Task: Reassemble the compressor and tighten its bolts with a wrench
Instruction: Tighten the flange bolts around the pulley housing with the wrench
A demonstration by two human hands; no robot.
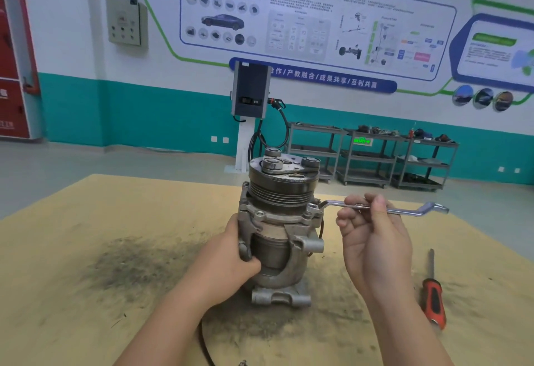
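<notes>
The compressor stood upright at the middle of the worktop, pulley end up, which left its flange bolts open to reach. The left hand clasped the housing, fingers curled round its side, likely to steady it against the turning. Right of it, the wrench lay level, its ring end seated on a bolt at the flange. The right hand pinched the shank between thumb and fingers. A screwdriver lay unused further right.

Grey compressor upright on table, wrench ring end on flange bolt.
</notes>
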